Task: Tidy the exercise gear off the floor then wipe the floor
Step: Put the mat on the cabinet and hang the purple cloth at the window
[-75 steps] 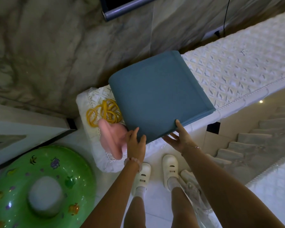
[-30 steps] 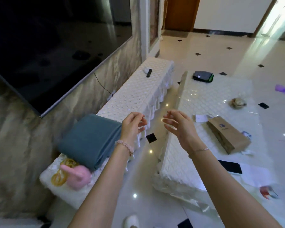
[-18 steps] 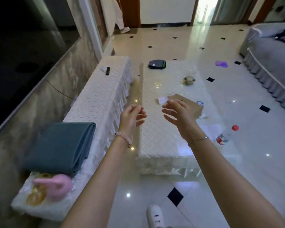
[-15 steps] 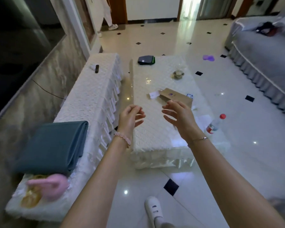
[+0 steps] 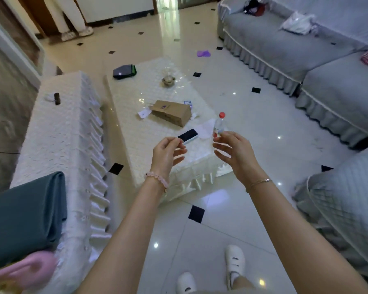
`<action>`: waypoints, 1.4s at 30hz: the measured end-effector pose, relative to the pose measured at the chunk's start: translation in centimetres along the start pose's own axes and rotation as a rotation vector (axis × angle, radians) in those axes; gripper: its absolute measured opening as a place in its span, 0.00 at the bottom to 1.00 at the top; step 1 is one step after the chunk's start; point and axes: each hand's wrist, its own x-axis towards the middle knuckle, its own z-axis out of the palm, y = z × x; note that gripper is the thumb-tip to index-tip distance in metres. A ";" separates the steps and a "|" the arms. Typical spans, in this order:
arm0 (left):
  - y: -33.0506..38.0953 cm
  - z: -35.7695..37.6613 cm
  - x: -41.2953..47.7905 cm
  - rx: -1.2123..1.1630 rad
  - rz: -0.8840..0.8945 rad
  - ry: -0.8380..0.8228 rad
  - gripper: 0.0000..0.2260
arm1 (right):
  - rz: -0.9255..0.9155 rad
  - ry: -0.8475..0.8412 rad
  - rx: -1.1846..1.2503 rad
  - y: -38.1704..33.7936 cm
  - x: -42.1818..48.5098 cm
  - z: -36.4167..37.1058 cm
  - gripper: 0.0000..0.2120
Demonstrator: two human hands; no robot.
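Empty and loosely curled, left hand (image 5: 168, 151) and right hand (image 5: 235, 153) face a purple floor item (image 5: 203, 53) at twelve o'clock, right nearer.

Pink bead bracelet (image 5: 156, 181), thin chain bracelet (image 5: 259, 182), white clogs (image 5: 234, 264)

Folded teal mat (image 5: 23, 217) lies flat, pink kettlebell (image 5: 27, 272) just beside it.

A home living room: a long grey sofa (image 5: 285, 45) with a skirted, quilted cover runs along the right, and a low coffee table under a white quilted cloth stands mid-room, its tabletop (image 5: 136, 132) carrying a paper bag (image 5: 171, 112) and a phone (image 5: 187, 135). The glossy white tiled floor (image 5: 253, 115) has black diamond insets, and a lace-draped low cabinet (image 5: 57, 128) lines the marble-look wall
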 end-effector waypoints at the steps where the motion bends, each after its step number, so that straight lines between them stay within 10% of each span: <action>1: -0.1 1.4 0.0 0.006 -0.001 -0.018 0.06 | -0.007 0.015 0.009 -0.4 0.0 -1.3 0.06; 23: -1.5 36.2 6.8 0.012 -0.026 -0.329 0.08 | -0.106 0.322 0.104 -13.3 9.8 -30.8 0.05; 42: 4.4 55.6 32.7 0.024 -0.077 -0.469 0.07 | -0.119 0.447 0.072 -26.2 36.8 -36.9 0.05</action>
